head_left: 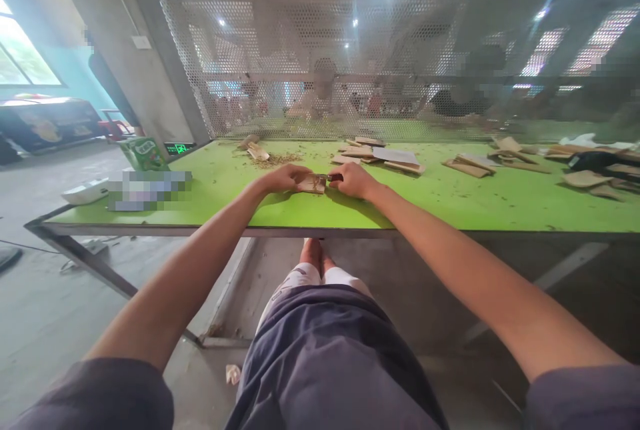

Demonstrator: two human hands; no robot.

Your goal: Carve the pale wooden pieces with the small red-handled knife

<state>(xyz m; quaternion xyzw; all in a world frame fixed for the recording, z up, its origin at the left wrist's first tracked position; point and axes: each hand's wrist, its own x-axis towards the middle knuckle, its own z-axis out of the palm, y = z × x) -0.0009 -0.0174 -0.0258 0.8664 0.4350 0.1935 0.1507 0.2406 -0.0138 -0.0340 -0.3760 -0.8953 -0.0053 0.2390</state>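
Near the front edge of the green table, my left hand is closed on a small flat piece of pale wood. Darker marks show on the wood's upper face. My right hand has its fingers curled round a small dark tool. The tool's tip meets or nearly meets the right end of the wood; its exact kind is too small to make out. Both forearms reach in over the table edge.
Wood shavings lie behind my left hand. Several flat wooden pieces are scattered beyond my right hand and farther right. A green packet stands at the left end. A perforated metal screen rises along the back edge.
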